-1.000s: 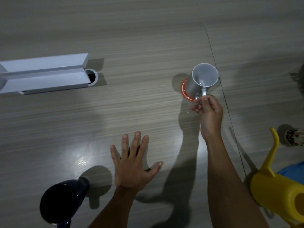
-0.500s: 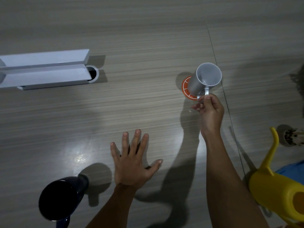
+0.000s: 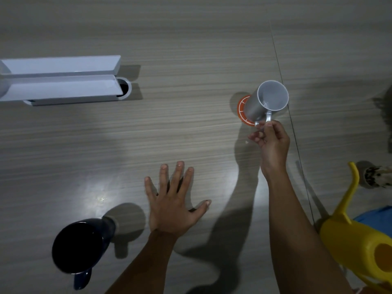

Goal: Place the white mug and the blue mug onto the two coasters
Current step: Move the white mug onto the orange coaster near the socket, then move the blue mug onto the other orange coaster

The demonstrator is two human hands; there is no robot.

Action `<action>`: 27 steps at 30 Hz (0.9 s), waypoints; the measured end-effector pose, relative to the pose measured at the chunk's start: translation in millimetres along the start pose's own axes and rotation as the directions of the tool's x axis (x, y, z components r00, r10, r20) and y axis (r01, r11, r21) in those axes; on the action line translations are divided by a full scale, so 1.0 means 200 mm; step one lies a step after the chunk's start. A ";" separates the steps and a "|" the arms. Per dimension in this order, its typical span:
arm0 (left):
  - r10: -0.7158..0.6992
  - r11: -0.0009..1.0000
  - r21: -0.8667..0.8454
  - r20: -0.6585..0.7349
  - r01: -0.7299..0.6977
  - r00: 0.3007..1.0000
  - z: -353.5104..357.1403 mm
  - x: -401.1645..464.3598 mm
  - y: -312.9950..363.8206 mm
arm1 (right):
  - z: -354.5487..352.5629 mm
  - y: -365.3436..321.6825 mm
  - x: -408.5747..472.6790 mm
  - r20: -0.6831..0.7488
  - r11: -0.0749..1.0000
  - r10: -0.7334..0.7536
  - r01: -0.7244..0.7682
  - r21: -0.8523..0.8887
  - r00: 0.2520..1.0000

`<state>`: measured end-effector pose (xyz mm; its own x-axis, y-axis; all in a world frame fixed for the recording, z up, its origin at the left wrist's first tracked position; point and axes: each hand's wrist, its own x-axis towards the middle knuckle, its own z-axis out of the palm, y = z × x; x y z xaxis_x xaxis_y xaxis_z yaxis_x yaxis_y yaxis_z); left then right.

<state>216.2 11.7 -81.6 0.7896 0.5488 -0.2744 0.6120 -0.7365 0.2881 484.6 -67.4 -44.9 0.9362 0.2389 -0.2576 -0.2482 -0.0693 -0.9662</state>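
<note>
The white mug stands over an orange coaster at the right of the wooden table, covering most of it. My right hand pinches the mug's handle from the near side. The dark blue mug stands upright at the lower left, handle toward me. My left hand lies flat on the table with fingers spread, just right of the blue mug and apart from it. Something dark shows between its fingers; I cannot tell what it is.
A white folded lamp-like object lies at the left with a round cable hole by its end. A yellow watering can sits at the lower right, with a small pot behind it. A table seam runs past the mug.
The white mug has shifted slightly right and settled lower over the orange coaster, still in my right hand. My left hand and the blue mug have stayed in place.
</note>
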 end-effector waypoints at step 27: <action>0.167 0.972 -0.159 -0.053 -0.174 0.984 0.05 -0.80 -0.40 | -0.12 0.49 -1.48 0.438 0.416 0.024 0.389 -0.822 0.899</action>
<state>41.1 -20.7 -70.2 0.8821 0.4380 -0.1732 0.4645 -0.7481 0.4739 188.7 -167.5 -63.6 0.7266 0.6370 -0.2576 0.4656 -0.7321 -0.4972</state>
